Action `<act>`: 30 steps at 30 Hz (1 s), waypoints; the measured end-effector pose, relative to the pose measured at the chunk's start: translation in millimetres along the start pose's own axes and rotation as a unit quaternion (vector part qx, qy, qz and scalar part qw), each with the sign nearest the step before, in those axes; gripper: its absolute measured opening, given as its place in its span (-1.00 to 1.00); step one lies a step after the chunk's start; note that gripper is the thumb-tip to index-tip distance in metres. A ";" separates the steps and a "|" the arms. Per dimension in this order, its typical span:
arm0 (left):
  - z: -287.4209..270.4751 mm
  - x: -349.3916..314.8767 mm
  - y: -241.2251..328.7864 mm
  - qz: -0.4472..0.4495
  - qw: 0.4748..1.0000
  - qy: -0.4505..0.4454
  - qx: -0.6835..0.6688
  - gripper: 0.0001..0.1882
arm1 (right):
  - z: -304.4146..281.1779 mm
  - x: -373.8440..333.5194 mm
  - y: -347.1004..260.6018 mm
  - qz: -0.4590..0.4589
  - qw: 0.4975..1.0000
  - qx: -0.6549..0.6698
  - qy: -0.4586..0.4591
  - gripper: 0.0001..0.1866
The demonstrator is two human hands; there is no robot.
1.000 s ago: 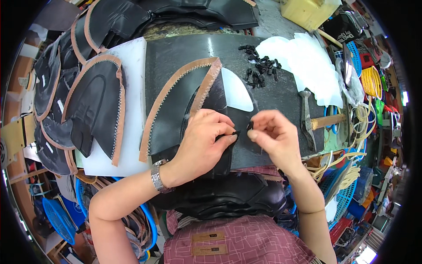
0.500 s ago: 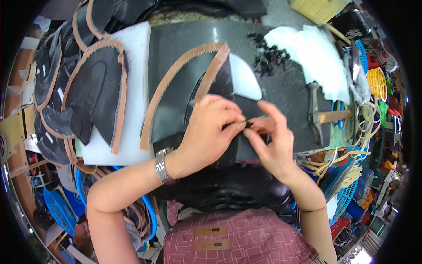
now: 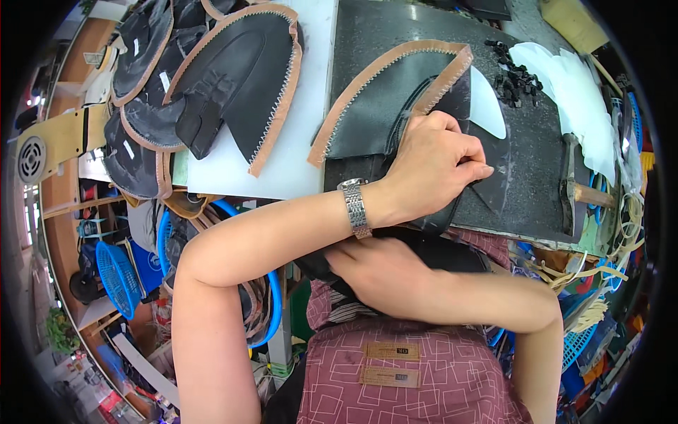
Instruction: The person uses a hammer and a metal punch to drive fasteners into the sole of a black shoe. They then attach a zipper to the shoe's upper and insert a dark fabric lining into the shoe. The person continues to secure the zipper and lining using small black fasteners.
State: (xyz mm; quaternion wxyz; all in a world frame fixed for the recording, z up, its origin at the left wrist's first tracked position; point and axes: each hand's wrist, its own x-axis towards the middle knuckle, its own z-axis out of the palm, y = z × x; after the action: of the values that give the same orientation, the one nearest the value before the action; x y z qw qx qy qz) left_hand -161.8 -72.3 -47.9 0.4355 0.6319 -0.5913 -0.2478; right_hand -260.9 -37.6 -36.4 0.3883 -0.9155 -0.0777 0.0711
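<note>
My left hand [image 3: 438,166], with a metal watch [image 3: 355,207] on its wrist, is closed, thumb and forefinger pinched together. Whatever is in that pinch is too small to make out. Beneath it a black leather shoe upper [image 3: 381,95] with a tan zigzag-stitched edge lies on the dark board [image 3: 537,141]; the hand covers its lower right part. Below my left wrist my right hand [image 3: 385,279] is smeared by motion, over black material near my lap. Its fingertips are partly hidden, so what they hold cannot be told.
Another tan-edged upper [image 3: 275,78] lies on a white board [image 3: 311,134] at left, beside several stacked ones. A hammer [image 3: 571,184] rests at the board's right side. White sheets [image 3: 565,85], small black bits [image 3: 512,78] and a white curved piece [image 3: 487,106] lie farther back.
My right hand has left the shared pinch and moved down and left beneath my left wrist. My left hand stays pinched by the upper. The whole scene has shifted right and up in view.
</note>
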 end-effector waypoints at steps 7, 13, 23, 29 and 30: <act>-1.2 -0.6 0.2 0.039 0.999 -0.023 0.022 -0.88 | 70.8 42.5 19.8 0.116 0.988 -0.100 0.002 -0.39; -0.3 1.2 1.5 0.014 1.000 -0.002 0.020 -0.90 | 27.3 13.4 2.9 -0.011 0.979 -0.138 0.151 -0.56; -21.5 12.3 9.5 -0.128 0.982 -0.074 -0.113 -0.86 | -98.3 -154.8 23.9 0.316 0.875 0.113 0.348 -0.62; -30.4 20.7 18.7 -0.213 0.942 -0.098 -0.240 -0.88 | -94.0 -147.4 55.5 0.347 0.836 0.195 0.378 -0.67; -31.2 21.7 19.5 -0.229 0.933 -0.100 -0.258 -0.88 | -96.7 -145.1 55.3 0.351 0.841 0.195 0.364 -0.67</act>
State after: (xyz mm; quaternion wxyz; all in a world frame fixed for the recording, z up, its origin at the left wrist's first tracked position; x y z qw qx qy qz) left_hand -142.5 -83.7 -11.6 0.4532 0.5881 -0.3867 -0.5471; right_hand -379.6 -171.8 0.4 0.5080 -0.7470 0.4112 -0.1217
